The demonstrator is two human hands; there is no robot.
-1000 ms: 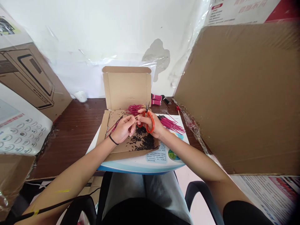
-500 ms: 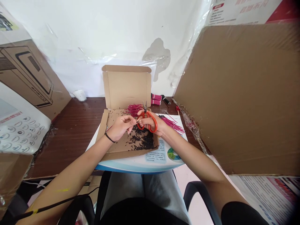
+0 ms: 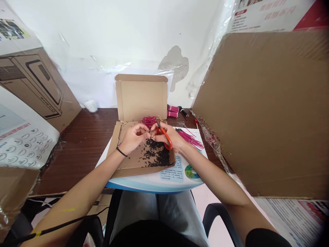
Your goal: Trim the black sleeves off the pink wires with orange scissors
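My left hand (image 3: 134,138) is closed in a pinch over the open cardboard box (image 3: 130,163). Whatever small piece lies between its fingertips is too fine to make out. Close beside it, nearly touching fingertips, my right hand (image 3: 172,134) holds scissors with orange handles (image 3: 168,140). Their blades point away from me, and the fingers partly cover the handles. Below the hands, small black scraps (image 3: 161,156) are heaped in the box's right half. A bunch of pink wires (image 3: 149,121) lies at the box's back edge, behind the fingers.
More pink wires with black ends (image 3: 190,139) lie on the printed sheet (image 3: 171,171) to the right. Tied pink bundles (image 3: 172,110) and a black bundle (image 3: 183,111) sit behind the box. A white bundle (image 3: 90,106) stands back left. Cardboard panels (image 3: 269,113) wall the sides.
The right hand has turned the scissors, so the handles now sit closer together and more side-on. Both hands' fingertips have drawn together. The whole view has shifted slightly.
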